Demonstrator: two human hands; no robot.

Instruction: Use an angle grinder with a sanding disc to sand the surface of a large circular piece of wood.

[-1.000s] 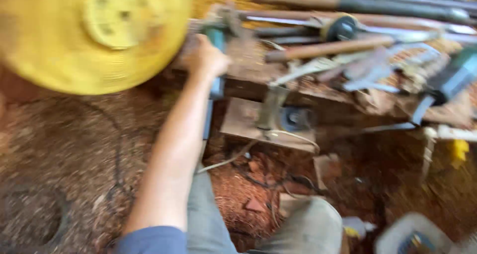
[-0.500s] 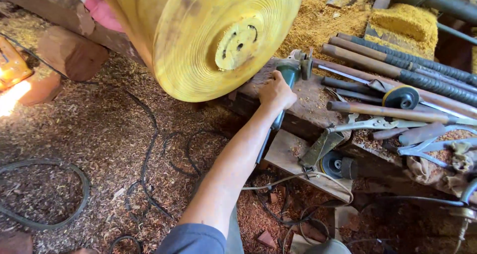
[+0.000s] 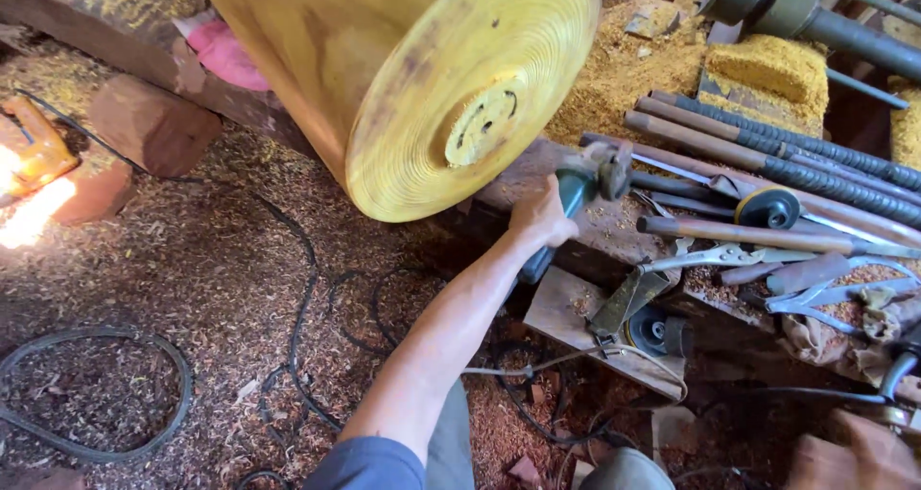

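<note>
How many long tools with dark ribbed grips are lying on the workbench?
2. Both lie side by side at the back of the bench, right of the grinder: the upper tool and the lower tool. Others may be hidden past the right edge.

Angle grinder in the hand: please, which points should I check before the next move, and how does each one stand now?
1. Grip: left hand closed round the teal angle grinder: ok.
2. Grinder head apart from the yellow wooden disc: ok.
3. Disc turning or at rest: cannot tell.
4. Black cables loop over the shavings near the legs: not ok.
5. Long-handled tools lie close beside the grinder head: not ok.
6. Right hand: cannot tell, only a blurred shape at lower right.
</note>
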